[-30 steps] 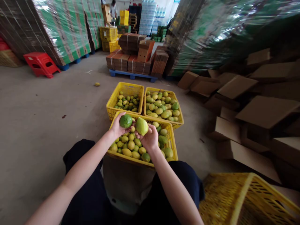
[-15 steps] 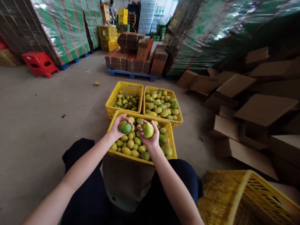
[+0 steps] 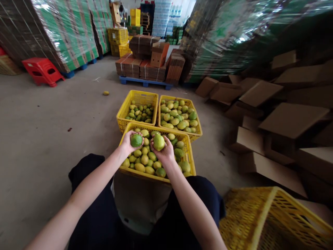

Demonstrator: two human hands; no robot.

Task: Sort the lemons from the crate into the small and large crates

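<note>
left fingers [image 3: 132, 132] cradle green fruit [image 3: 136, 140]; right [image 3: 167, 144], yellowish fruit [image 3: 158, 142].

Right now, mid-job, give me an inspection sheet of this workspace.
Surface: grey floor, a yellow fruit on it.
Job's things: green fruit and yellow-green fruit, above the front crate of fruit; left rear crate and right rear crate also hold fruit.
Clutter: cardboard boxes piled at right.
Hands: left hand holds the green fruit, right hand the yellow-green fruit.
Cables: nothing seen.
Surroundings: red stool, wrapped stacks.
</note>
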